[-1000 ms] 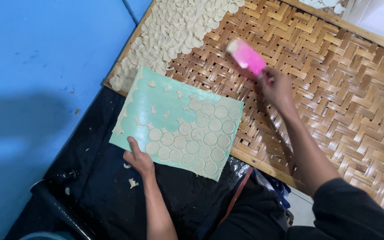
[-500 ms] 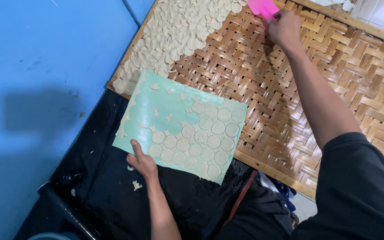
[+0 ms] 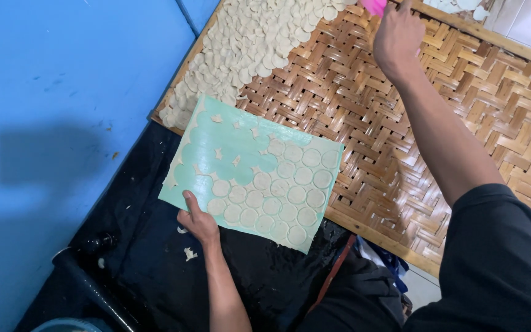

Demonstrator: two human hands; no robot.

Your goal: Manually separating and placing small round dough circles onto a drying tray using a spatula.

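A pale green board (image 3: 216, 144) rests partly on a woven bamboo tray (image 3: 474, 117) and partly over black cloth. Round cut dough discs (image 3: 281, 184) cover its right and lower part, with small dough scraps on the bare green part. My left hand (image 3: 196, 220) grips the board's near edge with the thumb on top. My right hand (image 3: 396, 38) reaches far across the tray and holds a pink scraper (image 3: 374, 5), which the top of the frame mostly cuts off. A dense layer of pale dough discs (image 3: 253, 43) lies on the tray's far left.
A blue floor (image 3: 62, 104) spreads to the left. Black cloth (image 3: 155, 258) lies under the board's near side, with a dark pipe (image 3: 90, 289) along its edge. The tray's wooden rim (image 3: 376, 237) runs near my body.
My right hand has carried the pink scraper away from the board, across the tray to the far edge. The left hand stays on the board's near edge.
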